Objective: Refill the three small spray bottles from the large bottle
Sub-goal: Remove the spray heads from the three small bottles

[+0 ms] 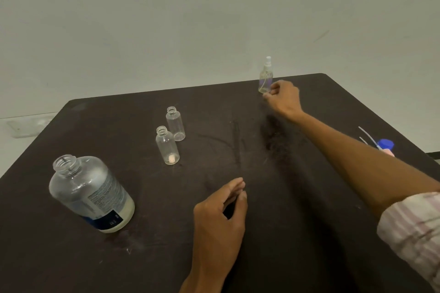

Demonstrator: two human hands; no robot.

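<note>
On the left of the dark brown table (238,233) stands the large clear plastic bottle (91,194), uncapped, with a pale liquid low in its base and a blue-and-white label whose print is too blurred to read. Right of it, near the middle, two small clear plastic bottles stand close together without caps: the nearer one (167,145) has something pinkish at its bottom that is hard to make out, the farther one (175,123) looks empty. The left hand (220,209) hovers low over the table, fingers loosely curved, holding nothing. At the far edge, the right hand (283,97) has its fingers curled at the base of a third small clear bottle with a white spray top (266,76); whether it truly grips cannot be told. At the right edge, a blue cap (385,144) and thin white tubes (367,135) are partly hidden by the forearm.
</note>
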